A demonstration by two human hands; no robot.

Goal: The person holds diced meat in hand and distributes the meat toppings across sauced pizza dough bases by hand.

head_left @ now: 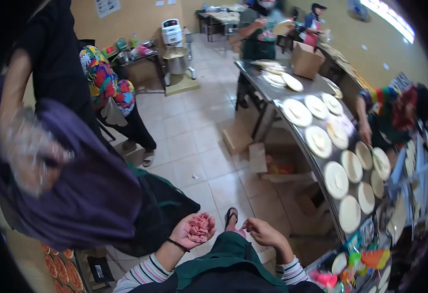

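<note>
From where I stand, the left hand (181,233) is held palm up, fingers spread a little and curled at the tips into a shallow cup, carrying a small heap of pink pieces (199,228). The right hand (265,233) is across from it, its back turned up and its fingers loosely bent; I cannot tell whether it has anything in it. The two hands are apart, over the wearer's green apron (228,254), with a foot in a dark sandal (231,215) showing on the tiles (184,141) between them. To the left of the heap, near the wearer, a person in black (53,73) leans in with purple cloth (97,195) hanging down and a clear plastic glove on one hand (31,151), blurred. Below that cloth lie red-topped rounds (67,271) in rows, beside a black box (100,269). To the right runs a metal desk (313,87), laid with pale rounds (337,179) and bearing a carton (307,60) towards its far end. A person in a striped sleeve (379,96) bends over its right side, one hand among the rounds. Farther back stands a white mixer (171,33).
</note>
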